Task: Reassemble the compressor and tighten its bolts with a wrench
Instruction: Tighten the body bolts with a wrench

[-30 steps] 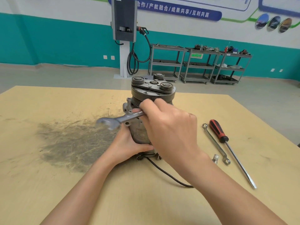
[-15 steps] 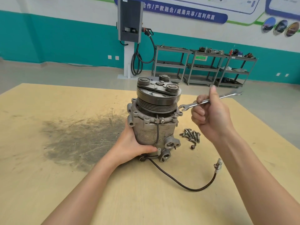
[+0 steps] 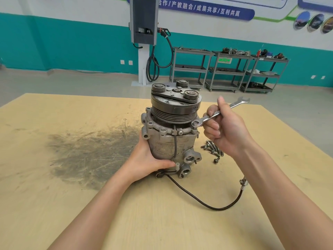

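**Wrench set on a flange bolt, compressor steadied upright**

Two bare forearms reach in from the near edge of the desk [image 3: 54,213]. Nearest along the right arm, a black cable [image 3: 212,204] loops over the desk top and ends in a small connector [image 3: 243,183] toward the right edge.

The left hand [image 3: 146,163] wraps the lower body of the compressor [image 3: 169,139] from its left side, fingers curled behind the housing and the thumb lying across the front near the base. The compressor stands upright at about the middle of the desk, pulley end up.

The right hand [image 3: 227,129] is raised just right of the compressor, wrist bent back, fingers clenched round the shank of the wrench [image 3: 216,113] with the thumb pointing up along it. The wrench slopes up to the right; its lower ring end sits on a bolt at the right rim of the housing flange, its open end in the air.

Loose bolts [image 3: 212,150] lie in a small heap on the desk just right of the compressor base, below the right hand. A dark scuffed stain [image 3: 86,154] spreads over the desk to the left.

Beyond the far edge stand a wall-mounted charger [image 3: 144,20] and grey metal carts [image 3: 228,71].
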Motion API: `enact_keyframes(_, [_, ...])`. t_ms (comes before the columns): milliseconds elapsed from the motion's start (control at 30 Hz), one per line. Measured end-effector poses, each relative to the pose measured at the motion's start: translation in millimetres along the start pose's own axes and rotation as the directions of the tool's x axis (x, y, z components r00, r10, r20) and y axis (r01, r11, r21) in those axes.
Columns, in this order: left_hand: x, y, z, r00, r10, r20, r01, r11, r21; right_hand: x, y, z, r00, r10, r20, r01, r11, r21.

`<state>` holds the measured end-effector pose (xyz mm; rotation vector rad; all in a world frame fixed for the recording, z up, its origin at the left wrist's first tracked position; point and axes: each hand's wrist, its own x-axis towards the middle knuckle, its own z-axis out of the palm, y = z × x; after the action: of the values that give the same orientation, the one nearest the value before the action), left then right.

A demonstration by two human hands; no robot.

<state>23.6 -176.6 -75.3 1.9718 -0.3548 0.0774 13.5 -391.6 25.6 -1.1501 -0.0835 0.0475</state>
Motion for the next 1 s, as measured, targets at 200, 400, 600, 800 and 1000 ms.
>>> enact_keyframes(200, [0.5, -2.0, -0.5, 1.0, -0.013, -0.005, 0.013, 1.0, 0.002, -5.9, 15.2, 7.7, 0.99, -0.119, -0.071, 0.123, 0.99, 0.064])
enact_keyframes(400, [0.5, -2.1, -0.4, 1.0, -0.006, -0.009, 0.006, 1.0, 0.01, -27.8, 43.2, 19.2, 0.809, -0.553, -0.199, 0.536, 0.833, -0.135])
enact_keyframes(600, [-0.9, 3.0, 0.6, 1.0, 0.018, 0.009, -0.018, 1.0, -0.003, -55.5, 68.6, 33.0, 0.549, -0.823, 0.147, 0.614, 0.277, -0.739])
enact_keyframes(800, [-0.5, 2.4, -0.6, 1.0, -0.004, 0.024, 0.005, 1.0, -0.016, -68.4, 47.9, 36.9, 0.519, -0.815, 0.256, 0.481, 0.031, -0.876])
enact_keyframes(1000, [0.0, -1.5, -0.3, 1.0, -0.002, 0.008, 0.002, 1.0, -0.009, -55.3, 13.5, 29.5, 0.683, -0.73, -0.005, 0.615, 0.578, -0.536])
